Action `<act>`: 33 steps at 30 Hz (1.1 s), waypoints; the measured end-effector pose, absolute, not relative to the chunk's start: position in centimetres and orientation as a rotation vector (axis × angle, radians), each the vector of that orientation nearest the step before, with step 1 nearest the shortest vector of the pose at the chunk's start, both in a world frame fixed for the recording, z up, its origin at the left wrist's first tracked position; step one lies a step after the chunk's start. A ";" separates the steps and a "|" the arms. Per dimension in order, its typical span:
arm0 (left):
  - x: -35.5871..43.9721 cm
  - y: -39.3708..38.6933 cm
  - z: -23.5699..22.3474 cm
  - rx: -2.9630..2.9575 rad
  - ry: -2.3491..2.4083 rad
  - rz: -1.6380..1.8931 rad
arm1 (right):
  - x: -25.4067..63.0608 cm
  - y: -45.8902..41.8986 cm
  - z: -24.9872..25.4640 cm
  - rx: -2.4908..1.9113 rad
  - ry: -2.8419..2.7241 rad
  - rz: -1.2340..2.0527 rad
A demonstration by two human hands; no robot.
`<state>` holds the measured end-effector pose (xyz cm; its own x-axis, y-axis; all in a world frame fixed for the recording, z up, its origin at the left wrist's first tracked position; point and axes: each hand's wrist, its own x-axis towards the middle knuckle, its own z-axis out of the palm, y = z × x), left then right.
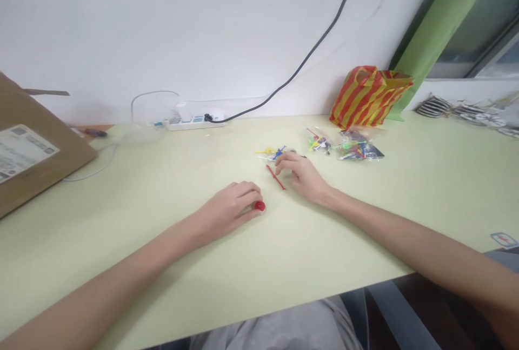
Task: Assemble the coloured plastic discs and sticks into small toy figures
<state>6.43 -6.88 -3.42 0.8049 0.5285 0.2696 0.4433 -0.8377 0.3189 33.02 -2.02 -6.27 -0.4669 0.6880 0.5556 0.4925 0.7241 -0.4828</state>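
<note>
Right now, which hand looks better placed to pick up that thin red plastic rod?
The right hand seems better placed: it sits beside the red plastic rod, while the left hand is farther off, its fingers at a round red piece.

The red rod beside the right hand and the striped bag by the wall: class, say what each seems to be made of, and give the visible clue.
The red rod looks like moulded plastic: thin, evenly coloured and slightly shiny, though it is too small to be certain. The striped bag looks like thin, glossy printed plastic: its red and yellow sides crease and catch the light.
</note>
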 end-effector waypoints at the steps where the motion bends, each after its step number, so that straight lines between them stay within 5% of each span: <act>1: 6.4 -6.9 -3.4 2.748 0.754 0.522 | 33.1 -2.0 -6.2 -0.911 -2.150 0.306; 33: 6.3 -6.7 -3.5 2.772 0.742 0.501 | 33.8 -0.8 -6.6 -0.811 -2.403 0.212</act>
<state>6.30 -6.73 -3.52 0.8135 0.5175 0.2652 0.4395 -0.8458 0.3023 33.83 -0.81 -6.58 -0.6418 0.5965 0.4819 0.5029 0.8018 -0.3228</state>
